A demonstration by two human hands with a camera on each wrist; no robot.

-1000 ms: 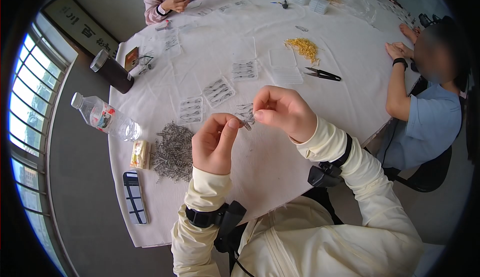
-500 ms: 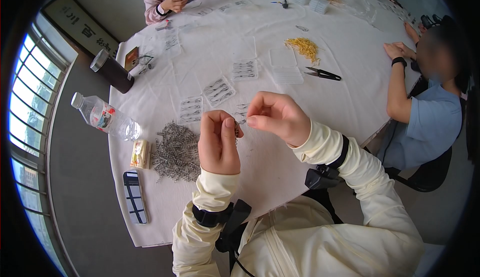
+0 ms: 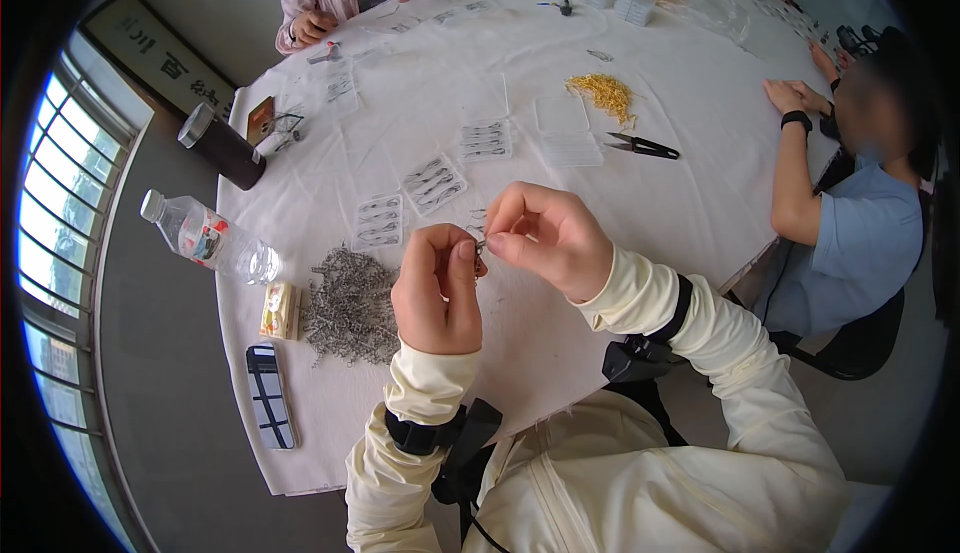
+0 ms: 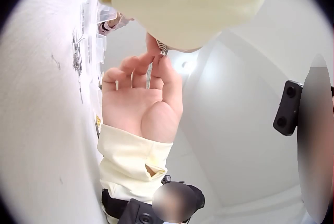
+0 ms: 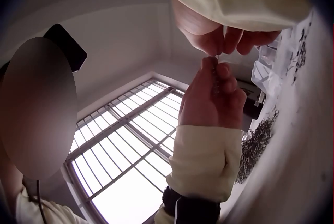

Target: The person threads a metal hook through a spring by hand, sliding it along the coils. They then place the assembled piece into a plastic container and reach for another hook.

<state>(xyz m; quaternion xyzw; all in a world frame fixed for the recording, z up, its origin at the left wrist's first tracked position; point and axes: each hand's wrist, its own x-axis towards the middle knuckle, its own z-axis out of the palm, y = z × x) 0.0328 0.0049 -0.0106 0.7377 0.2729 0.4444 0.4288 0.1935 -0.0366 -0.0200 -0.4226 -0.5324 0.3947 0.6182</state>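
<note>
My left hand [image 3: 438, 293] pinches a small dark coiled metal piece [image 3: 479, 253] between thumb and forefinger. Close against it on the right, my right hand [image 3: 552, 238] has thumb and forefinger meeting at the piece's upper end. In the left wrist view a metal coil [image 4: 162, 47] shows at the fingertips of my right hand [image 4: 141, 96]. A thin bit of metal spans the two hands in the right wrist view, where the coil lies along my left hand [image 5: 211, 96]. A tangled pile of grey metal coils [image 3: 350, 305] sits left of my left hand.
Clear trays of dark pieces [image 3: 435, 184] lie beyond the hands, with black snips [image 3: 643, 145] and yellow pieces [image 3: 603, 96] further right. On the left are a bottle [image 3: 210, 238], a dark flask [image 3: 222, 148], a tissue pack [image 3: 280, 311] and a phone [image 3: 270, 396]. Two people sit around the table.
My right hand has moved left, and its fingertips now meet the left hand's at the metal piece. The left hand has shifted slightly right since the earliest frame. Across the table, a person's hands have separated.
</note>
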